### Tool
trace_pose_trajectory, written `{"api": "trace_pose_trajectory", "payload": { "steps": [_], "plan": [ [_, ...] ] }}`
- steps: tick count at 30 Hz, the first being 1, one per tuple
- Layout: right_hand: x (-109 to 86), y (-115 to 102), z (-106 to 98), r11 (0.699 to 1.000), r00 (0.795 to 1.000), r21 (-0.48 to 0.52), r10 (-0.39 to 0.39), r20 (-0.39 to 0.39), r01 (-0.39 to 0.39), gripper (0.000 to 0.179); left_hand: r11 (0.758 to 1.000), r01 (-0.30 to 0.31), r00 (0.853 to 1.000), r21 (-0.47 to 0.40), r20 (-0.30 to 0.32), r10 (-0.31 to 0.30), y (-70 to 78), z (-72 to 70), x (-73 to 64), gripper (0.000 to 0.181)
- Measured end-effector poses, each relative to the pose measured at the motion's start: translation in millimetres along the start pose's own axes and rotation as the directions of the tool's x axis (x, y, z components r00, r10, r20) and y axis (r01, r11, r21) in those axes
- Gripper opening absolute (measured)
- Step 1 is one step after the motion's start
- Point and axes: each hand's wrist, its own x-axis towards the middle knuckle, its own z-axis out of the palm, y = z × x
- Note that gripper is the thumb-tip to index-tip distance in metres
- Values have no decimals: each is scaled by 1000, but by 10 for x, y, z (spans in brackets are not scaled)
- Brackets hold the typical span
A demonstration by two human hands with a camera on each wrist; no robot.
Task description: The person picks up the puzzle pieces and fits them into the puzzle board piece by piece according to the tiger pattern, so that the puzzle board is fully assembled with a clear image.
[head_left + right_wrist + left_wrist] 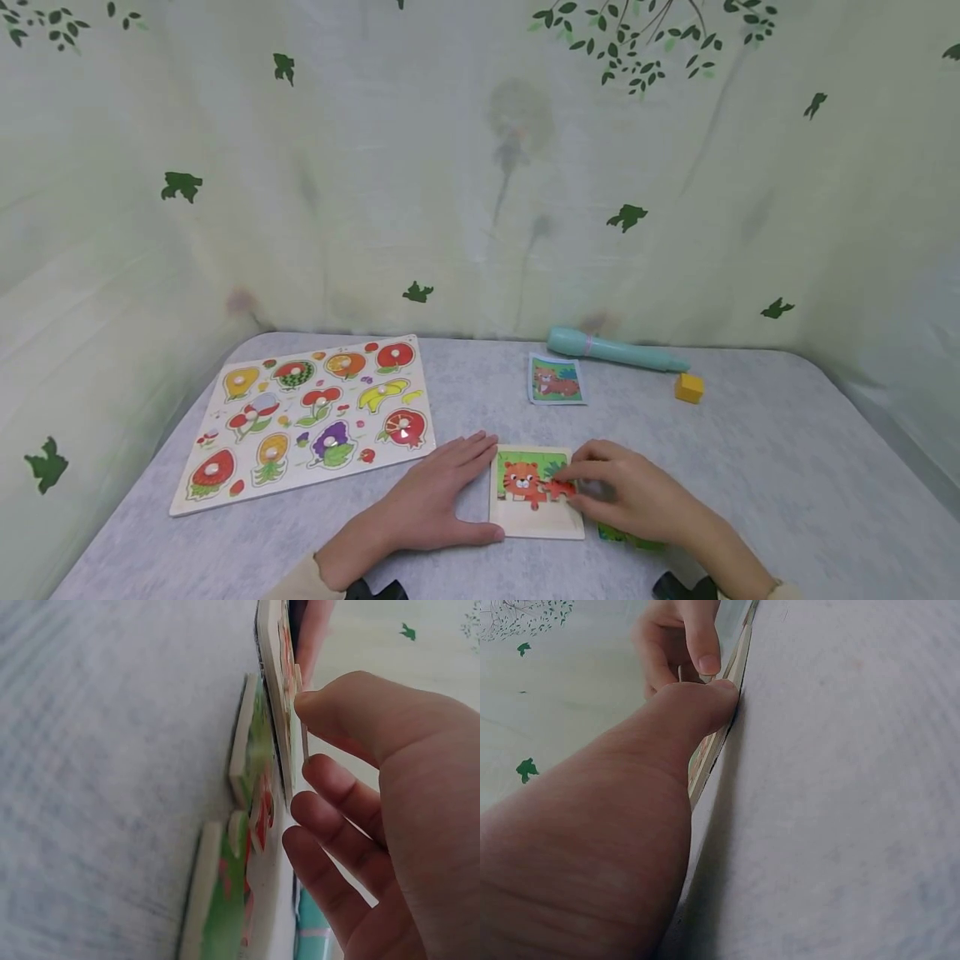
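Note:
A small square wooden jigsaw tray (538, 525) lies on the table, with tiger-face puzzle pieces (521, 479) in its upper left. My right hand (633, 492) pinches a puzzle piece (304, 742) between thumb and fingertips, over the tray's right side. In the right wrist view this piece shows nearly edge-on, and fingers partly cover it. Along the tray's left side, my left hand (438, 496) rests with fingers extended and its thumb near the lower left corner. Loose green and red puzzle pieces (626, 537) lie beneath my right hand, partly hidden by it.
To the left lies a large fruit puzzle board (348, 467). Behind the tray is a small picture card (557, 382). A teal pen-shaped object (622, 352) and a yellow cube (689, 388) lie at the back right. A leaf-printed curtain (450, 208) surrounds the table.

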Motion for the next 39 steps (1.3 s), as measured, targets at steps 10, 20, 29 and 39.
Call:
{"api": "trace_pose_trajectory", "payload": {
  "steps": [10,20,29,39],
  "plan": [
    [12,-14,25,1000,1000,-9,-14,7,14,20,1000,-4,1000,-2,-3,4,-2,5,-1,102],
    [12,-40,38,999,1000,-30,-19,0,19,19,1000,-5,1000,-6,-2,5,0,5,1,102],
    [13,-25,58,998,1000,-52,-28,-8,28,21,1000,-1,1000,-7,-3,1,3,1,3,102],
    [16,-37,58,999,1000,-39,-17,-7,16,21,1000,10,1000,-20,4,-9,11,0,3,103]
  ]
}}
